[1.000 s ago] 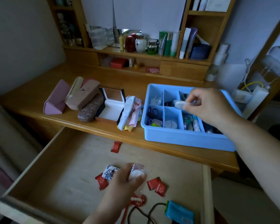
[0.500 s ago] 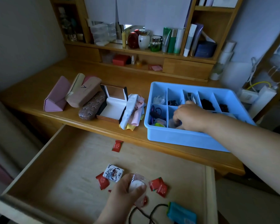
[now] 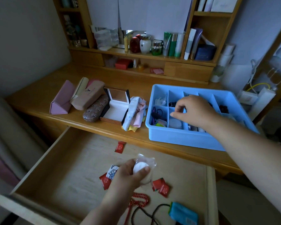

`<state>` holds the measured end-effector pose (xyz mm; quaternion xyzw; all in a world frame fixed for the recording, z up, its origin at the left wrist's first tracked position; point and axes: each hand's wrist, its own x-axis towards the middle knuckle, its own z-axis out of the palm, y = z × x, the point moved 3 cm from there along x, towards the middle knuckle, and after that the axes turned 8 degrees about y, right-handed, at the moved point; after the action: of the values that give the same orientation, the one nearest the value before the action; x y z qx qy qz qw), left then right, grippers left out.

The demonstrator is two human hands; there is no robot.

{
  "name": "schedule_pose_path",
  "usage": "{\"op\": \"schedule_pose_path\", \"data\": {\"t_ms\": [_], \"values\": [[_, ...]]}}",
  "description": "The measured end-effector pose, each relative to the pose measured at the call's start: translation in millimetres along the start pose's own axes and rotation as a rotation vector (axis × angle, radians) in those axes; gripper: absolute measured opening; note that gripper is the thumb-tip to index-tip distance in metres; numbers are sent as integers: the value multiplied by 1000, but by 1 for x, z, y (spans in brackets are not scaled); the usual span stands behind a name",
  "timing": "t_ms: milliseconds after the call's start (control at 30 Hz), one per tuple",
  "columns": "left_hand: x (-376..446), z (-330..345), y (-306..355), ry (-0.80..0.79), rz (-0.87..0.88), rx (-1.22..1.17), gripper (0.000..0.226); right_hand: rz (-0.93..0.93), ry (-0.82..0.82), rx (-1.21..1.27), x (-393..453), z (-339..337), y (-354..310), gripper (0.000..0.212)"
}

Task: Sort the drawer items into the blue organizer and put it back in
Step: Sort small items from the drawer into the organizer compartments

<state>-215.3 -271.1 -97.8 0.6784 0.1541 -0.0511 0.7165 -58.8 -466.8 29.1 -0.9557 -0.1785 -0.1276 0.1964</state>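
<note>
Gripping wrapped white disc, L hand [image 3: 130,174], R hand [image 3: 191,111] curled empty over blue organizer [image 3: 185,138], long axis left-right.

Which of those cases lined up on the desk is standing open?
The white-lined box beside the pile of cloths: its lid is raised. The pink triangular case, tan case and brown patterned case are closed.
</note>
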Motion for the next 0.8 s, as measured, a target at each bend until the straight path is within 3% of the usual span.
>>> {"op": "schedule_pose_path", "data": {"t_ms": [67, 167, 200, 333, 467, 633, 733, 800], "values": [[1, 9, 15, -56, 67, 19, 12, 49, 13, 233, -23, -9, -14, 25], [-3, 27, 36, -149, 189, 12, 15, 116, -418, 491, -75, 9, -42, 21], [-5, 32, 39, -154, 206, -6, 18, 146, -490, 541, -87, 15, -44, 17], [-11, 42, 40, -34, 204, -86, 49, 248, -445, 594, -97, 20, -37, 8], [-8, 41, 39, -19, 171, -95, 40, 267, -403, 646, -90, 15, -34, 14], [-6, 37, 40, -41, 251, -7, 42, 388, -533, 803, -92, 20, -33, 18], [-5, 40, 37, -92, 301, 51, 53, 385, -483, 756, -94, 21, -35, 10], [-1, 38, 33, -103, 295, -4, 57, 349, -348, 684, -87, 7, -31, 12]]}}
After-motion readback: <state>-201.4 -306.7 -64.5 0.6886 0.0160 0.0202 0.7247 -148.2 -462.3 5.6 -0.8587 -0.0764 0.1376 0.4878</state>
